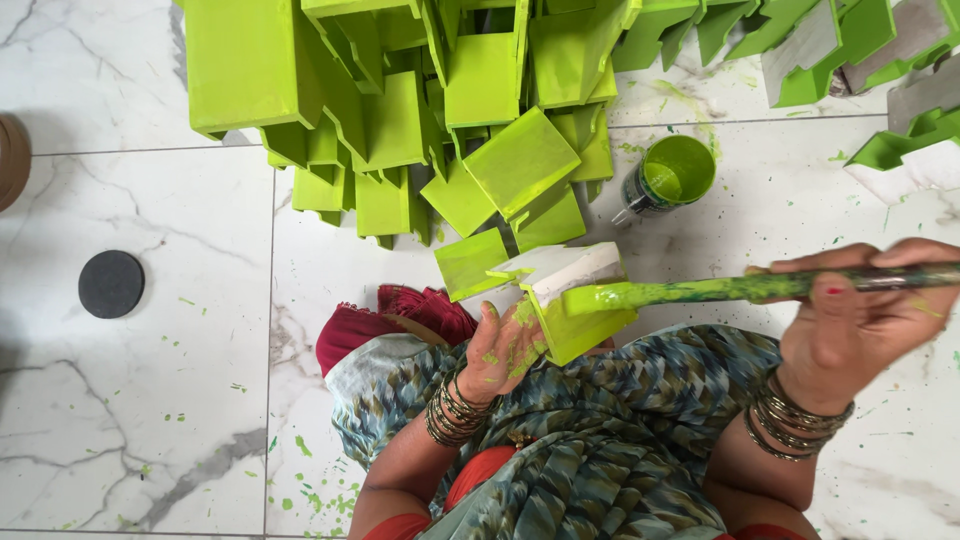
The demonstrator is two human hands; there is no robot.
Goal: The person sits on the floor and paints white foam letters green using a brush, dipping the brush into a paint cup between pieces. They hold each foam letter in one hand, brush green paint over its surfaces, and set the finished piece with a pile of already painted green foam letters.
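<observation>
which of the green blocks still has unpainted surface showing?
The block in the left hand, under the brush: its top face is still whitish-grey. The pile behind shows green all over.

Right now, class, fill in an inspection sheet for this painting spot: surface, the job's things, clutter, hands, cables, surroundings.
Surface: white marble-look floor tiles, speckled with green paint.
Job's things: part-painted block, one face unpainted and pale; paintbrush loaded with green, its tip on the block; open paint can of green paint nearby.
Clutter: heap of green painted blocks ahead; dark round disc on the floor to the left.
Hands: left hand grips the block, fingers smeared with paint; right hand grips the brush handle.
Cables: nothing seen.
Surroundings: more green pieces at upper right; brown object at the left edge, cut off.
</observation>
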